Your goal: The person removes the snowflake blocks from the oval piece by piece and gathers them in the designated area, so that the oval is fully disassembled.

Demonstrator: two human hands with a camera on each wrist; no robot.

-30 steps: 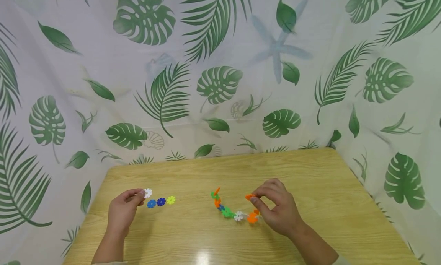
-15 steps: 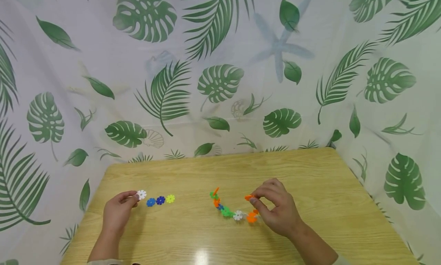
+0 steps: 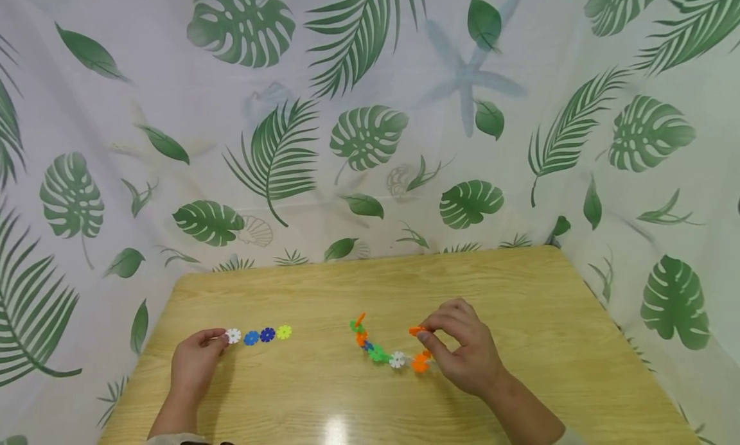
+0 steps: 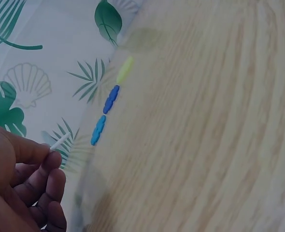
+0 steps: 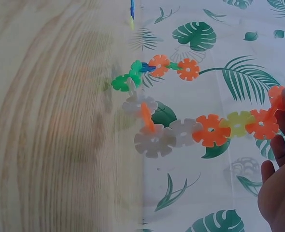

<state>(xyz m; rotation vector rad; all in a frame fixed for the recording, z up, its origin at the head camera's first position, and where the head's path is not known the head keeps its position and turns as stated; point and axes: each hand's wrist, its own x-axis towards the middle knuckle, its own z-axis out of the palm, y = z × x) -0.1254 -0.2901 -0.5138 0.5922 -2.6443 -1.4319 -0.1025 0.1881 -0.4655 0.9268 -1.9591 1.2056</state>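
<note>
Left hand (image 3: 193, 363) pinching white snowflake disc (image 3: 233, 335) by its rim, near left edge of wooden table (image 3: 520, 284), just beside row of light-blue, dark-blue, yellow discs (image 3: 266, 334). Right hand (image 3: 462, 352) pinching orange end of linked disc chain (image 3: 386, 349) mid-table. Guessing featherlight, stiff plastic, thin, bit slippery. Grab by edges; chain joints probably pop apart if yanked.

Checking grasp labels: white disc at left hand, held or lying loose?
Held: left hand pinches the white disc between thumb and fingertip, edge-on beside the table edge.

Wooden table (image 3: 520, 291), seemingly leaf-print curtain (image 3: 370, 111)
</note>
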